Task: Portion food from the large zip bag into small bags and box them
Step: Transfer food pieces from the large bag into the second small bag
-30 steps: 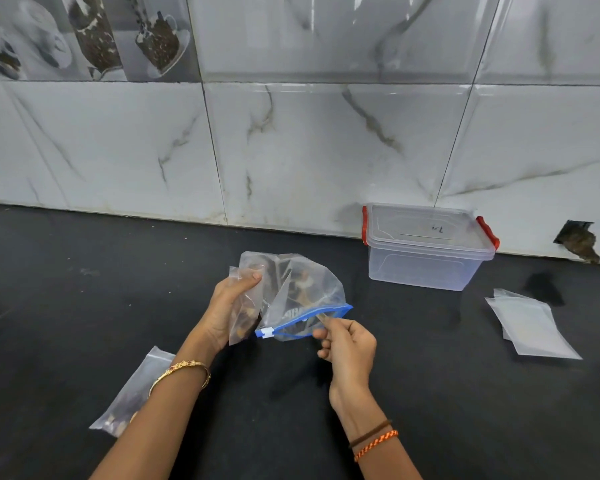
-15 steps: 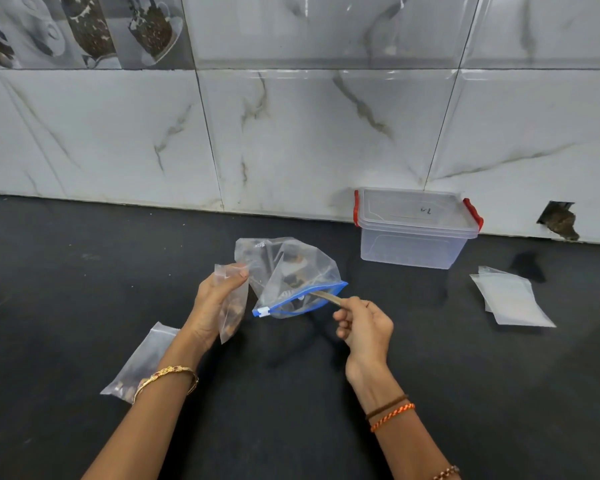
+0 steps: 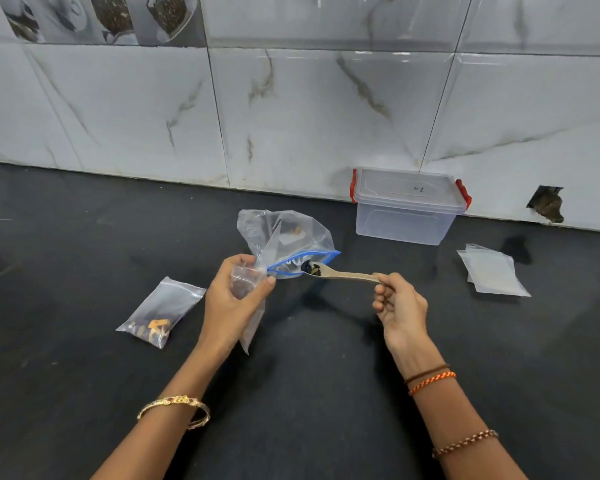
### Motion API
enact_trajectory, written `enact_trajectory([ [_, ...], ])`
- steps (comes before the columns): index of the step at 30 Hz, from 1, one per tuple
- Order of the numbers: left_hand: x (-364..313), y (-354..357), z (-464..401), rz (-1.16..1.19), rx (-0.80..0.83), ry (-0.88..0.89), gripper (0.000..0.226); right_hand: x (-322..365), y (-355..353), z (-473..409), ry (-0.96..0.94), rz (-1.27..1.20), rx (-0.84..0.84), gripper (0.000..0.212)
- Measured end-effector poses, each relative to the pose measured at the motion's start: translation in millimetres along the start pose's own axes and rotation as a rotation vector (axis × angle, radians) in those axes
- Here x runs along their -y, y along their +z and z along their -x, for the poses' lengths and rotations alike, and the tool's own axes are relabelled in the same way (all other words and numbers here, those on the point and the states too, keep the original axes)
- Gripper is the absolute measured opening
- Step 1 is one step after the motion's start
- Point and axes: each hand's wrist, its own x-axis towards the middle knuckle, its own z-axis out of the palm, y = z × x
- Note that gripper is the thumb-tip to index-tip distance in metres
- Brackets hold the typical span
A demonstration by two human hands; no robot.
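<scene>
Zip bag (image 3: 284, 237) with blue seal hangs above counter, pinched in your left hand (image 3: 232, 299) together with small bag (image 3: 245, 289). Wooden spoon (image 3: 340, 273), gripped by your right hand (image 3: 400, 306), now comes out of mouth loaded with dark food; half second ago it was inside. Next, tip into small bag.

A dark matte surface (image 3: 84, 393) meets a marble-tiled wall. On it, a filled small bag (image 3: 160, 311) lies at left, a lidded clear box (image 3: 407, 207) with red clips stands against the wall, and flat empty bags (image 3: 492, 271) lie at right.
</scene>
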Motion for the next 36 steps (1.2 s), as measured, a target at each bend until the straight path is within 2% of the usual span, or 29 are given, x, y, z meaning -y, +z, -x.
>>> enact_trajectory([
  [6, -12, 11, 15, -0.132, 0.028, 0.068, 0.041, 16, -2, 4, 0.007, -0.030, 0.054, 0.013],
  [14, -18, 33, 17, -0.280, 0.227, 0.078, 0.038, 44, 3, 13, -0.011, -0.036, 0.210, 0.017],
  [19, -24, 43, 16, -0.276, 0.227, 0.087, 0.053, 48, 3, 17, -0.142, 0.130, 0.218, 0.020],
  [25, -27, 46, 15, -0.263, 0.266, 0.076, 0.042, 44, 8, 23, -0.363, 0.350, 0.270, 0.024],
  [28, -28, 48, 15, -0.261, 0.273, 0.083, 0.041, 36, 13, 26, -0.520, 0.514, 0.357, 0.018],
  [31, -28, 49, 14, -0.219, 0.265, 0.056, 0.039, 28, 17, 28, -0.766, 0.655, 0.531, 0.015],
  [34, -24, 47, 13, -0.145, 0.259, 0.007, 0.038, 27, 16, 27, -1.105, 0.768, 0.694, 0.013],
  [36, -21, 46, 13, -0.103, 0.254, -0.013, 0.037, 29, 14, 25, -1.355, 0.832, 0.721, 0.018],
])
